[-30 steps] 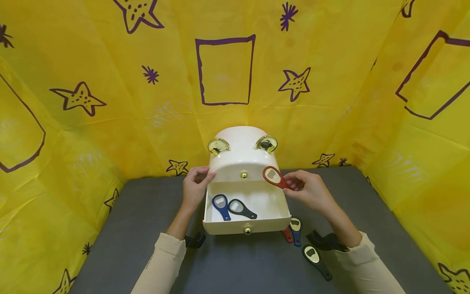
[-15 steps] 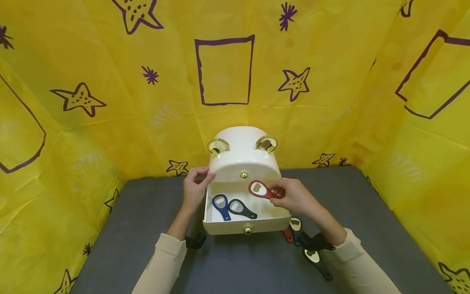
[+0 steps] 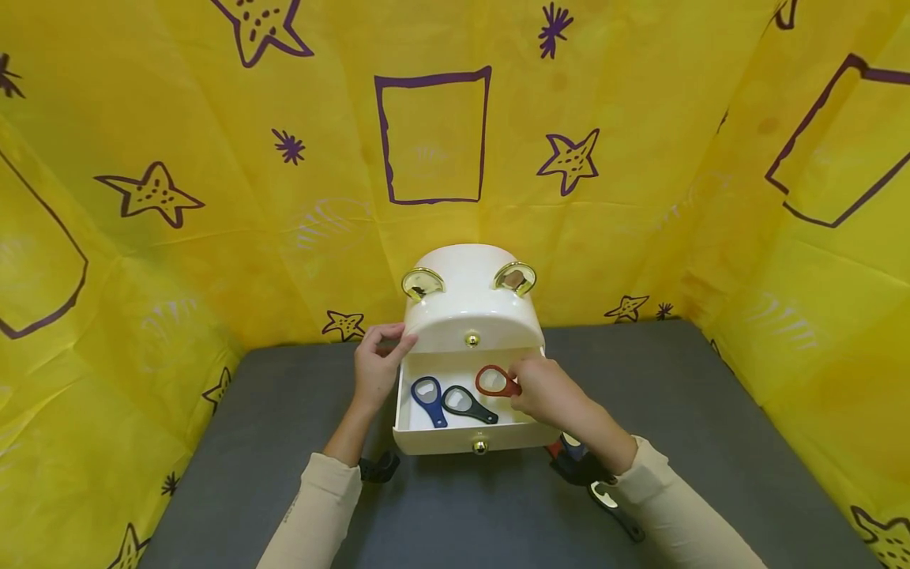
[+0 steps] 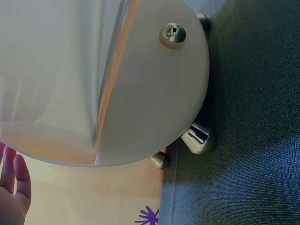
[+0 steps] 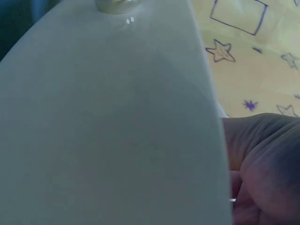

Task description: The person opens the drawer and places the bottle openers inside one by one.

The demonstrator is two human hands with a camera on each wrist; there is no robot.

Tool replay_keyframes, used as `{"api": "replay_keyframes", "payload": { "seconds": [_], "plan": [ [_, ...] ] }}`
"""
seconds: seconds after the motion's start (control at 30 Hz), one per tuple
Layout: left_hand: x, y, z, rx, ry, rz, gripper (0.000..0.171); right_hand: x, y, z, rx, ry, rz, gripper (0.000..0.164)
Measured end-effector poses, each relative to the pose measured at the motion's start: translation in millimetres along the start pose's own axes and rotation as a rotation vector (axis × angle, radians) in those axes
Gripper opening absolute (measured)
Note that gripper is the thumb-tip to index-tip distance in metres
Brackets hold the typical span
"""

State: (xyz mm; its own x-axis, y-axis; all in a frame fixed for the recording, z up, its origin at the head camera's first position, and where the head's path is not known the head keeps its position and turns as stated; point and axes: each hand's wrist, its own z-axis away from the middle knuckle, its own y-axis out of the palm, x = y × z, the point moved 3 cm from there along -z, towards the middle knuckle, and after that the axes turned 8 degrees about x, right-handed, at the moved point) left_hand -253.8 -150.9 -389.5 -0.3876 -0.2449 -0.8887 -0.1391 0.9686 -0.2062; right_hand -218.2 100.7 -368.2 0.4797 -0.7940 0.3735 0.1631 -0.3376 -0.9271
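A red bottle opener (image 3: 493,381) is pinched by its handle end in my right hand (image 3: 550,395), inside the pulled-out lower drawer (image 3: 434,439) of a white box. In the right wrist view the drawer front hides the opener and the fingertips of my right hand (image 5: 269,164). A blue bottle opener (image 3: 428,399) and a black bottle opener (image 3: 465,403) lie to its left in the drawer. My left hand (image 3: 377,370) rests its fingertips at the left side of the white box (image 3: 465,276), with straight fingers in the left wrist view.
Right of the drawer, a black bottle opener (image 3: 615,512) lies on the grey table (image 3: 455,521). Another blue opener (image 3: 573,446) and a red one are partly hidden by my right wrist. Yellow patterned cloth (image 3: 320,261) stands behind the box.
My right hand has moved left and down, carrying the red bottle opener from above the drawer's right side into the drawer. My left hand has stayed in place.
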Motion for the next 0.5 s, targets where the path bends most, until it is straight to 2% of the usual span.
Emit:
{"api": "replay_keyframes", "payload": {
  "seconds": [0.27, 0.43, 0.5],
  "plan": [
    [0.3, 0.1, 0.3, -0.002, -0.004, -0.006, 0.025, -0.7, 15.9, -13.1, -0.018, -0.035, 0.111, 0.029],
    [0.5, 0.0, 0.2, -0.003, -0.008, -0.005, 0.025, -3.4, 19.6, -16.0, -0.023, 0.005, 0.095, 0.027],
    [0.7, -0.3, 0.1, -0.003, -0.006, -0.006, 0.025, -4.4, 19.0, -16.1, -0.036, 0.014, 0.086, 0.021]
  ]
}}
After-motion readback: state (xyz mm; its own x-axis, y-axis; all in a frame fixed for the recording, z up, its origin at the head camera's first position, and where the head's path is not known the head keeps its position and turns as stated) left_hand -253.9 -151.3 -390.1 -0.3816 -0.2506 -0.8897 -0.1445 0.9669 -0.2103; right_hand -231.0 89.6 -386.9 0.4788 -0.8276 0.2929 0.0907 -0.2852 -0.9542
